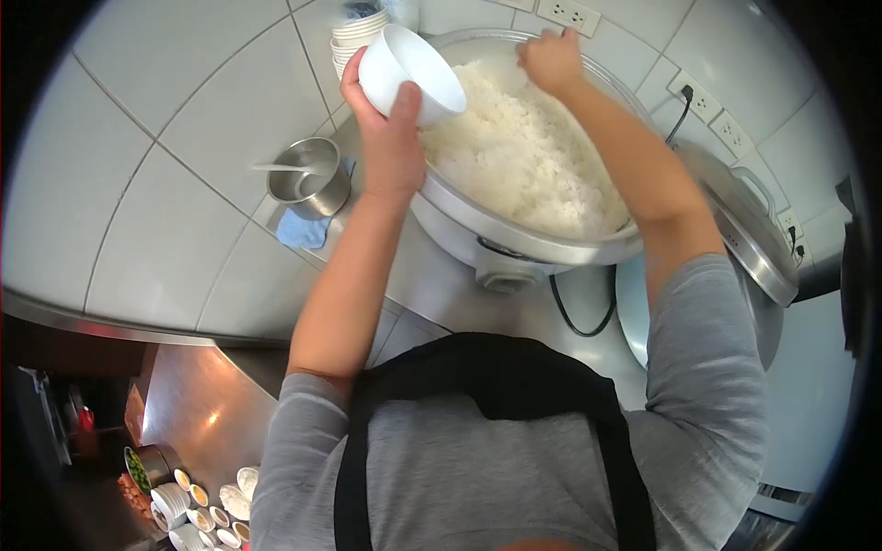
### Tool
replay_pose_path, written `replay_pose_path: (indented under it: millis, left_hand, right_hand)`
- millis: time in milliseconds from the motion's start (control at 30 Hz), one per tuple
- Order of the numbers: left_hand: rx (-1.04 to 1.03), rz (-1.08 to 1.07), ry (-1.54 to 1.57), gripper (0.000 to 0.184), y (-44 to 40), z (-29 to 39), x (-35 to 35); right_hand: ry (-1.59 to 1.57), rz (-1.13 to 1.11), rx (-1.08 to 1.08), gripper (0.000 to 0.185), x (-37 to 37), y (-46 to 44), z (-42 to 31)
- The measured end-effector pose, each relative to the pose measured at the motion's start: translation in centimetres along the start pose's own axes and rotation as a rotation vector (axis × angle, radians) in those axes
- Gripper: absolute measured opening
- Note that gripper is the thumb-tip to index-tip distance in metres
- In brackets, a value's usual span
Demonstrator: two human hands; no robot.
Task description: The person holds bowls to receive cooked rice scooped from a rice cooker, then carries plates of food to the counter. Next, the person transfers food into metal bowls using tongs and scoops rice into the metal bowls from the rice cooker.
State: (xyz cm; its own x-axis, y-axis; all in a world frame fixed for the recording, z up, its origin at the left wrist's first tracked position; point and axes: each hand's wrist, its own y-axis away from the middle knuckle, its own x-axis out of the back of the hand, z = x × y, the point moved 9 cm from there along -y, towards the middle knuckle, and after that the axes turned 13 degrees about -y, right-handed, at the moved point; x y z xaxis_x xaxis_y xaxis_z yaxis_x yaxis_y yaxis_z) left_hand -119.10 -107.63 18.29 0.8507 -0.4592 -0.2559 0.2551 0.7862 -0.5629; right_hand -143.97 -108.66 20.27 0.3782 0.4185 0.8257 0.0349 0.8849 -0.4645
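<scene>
Left hand [393,138] grips a white bowl [411,78] partly hiding stacked containers [356,33]; right hand [554,64] near rice [524,151], grip unclear.

No text, label, brand, number or sign can be read; the small grey switch panel [508,279] on the front of the large, round, silver-white rice cooker [441,217] is too blurred to show lettering.

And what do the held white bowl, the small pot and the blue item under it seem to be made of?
White bowl: probably plastic or melamine, though ceramic is possible; smooth, with a soft sheen.
Small pot: likely stainless steel; grey, with metallic reflections.
Blue item: apparently cloth; matte and crumpled, weave too small to tell.
</scene>
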Motion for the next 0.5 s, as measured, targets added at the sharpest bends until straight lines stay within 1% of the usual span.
replay_pose_path:
  millis: [67,100,200,300,400,433,500]
  left_hand:
    - [-0.122,0.047,-0.037,0.088,-0.1,0.7,0.2]
    - [-0.173,0.074,-0.056,0.090,0.3,1.0,0.4]
    - [-0.170,0.126,0.039,0.093,0.2,0.8,0.8]
    - [-0.191,0.106,-0.009,0.093,0.3,1.0,0.6]
    - [-0.179,0.096,-0.005,0.092,0.6,1.0,0.4]
    - [-0.168,0.095,-0.012,0.091,0.5,1.1,0.5]
    - [-0.145,0.091,-0.021,0.089,0.5,1.1,0.4]
  right_hand:
    - [-0.034,-0.121,-0.020,0.013,-1.2,0.6,-2.1]
    - [-0.124,-0.119,-0.015,0.013,-1.1,1.2,-2.3]
    - [-0.199,-0.180,-0.021,0.014,0.2,3.8,-2.8]
    - [-0.284,-0.104,0.098,0.014,3.2,5.9,-5.9]
    - [-0.343,-0.175,0.133,0.014,4.7,7.6,-9.9]
    - [-0.369,-0.086,0.160,0.014,5.3,7.9,-10.2]
    - [-0.412,-0.127,0.175,0.012,6.7,8.3,-10.9]
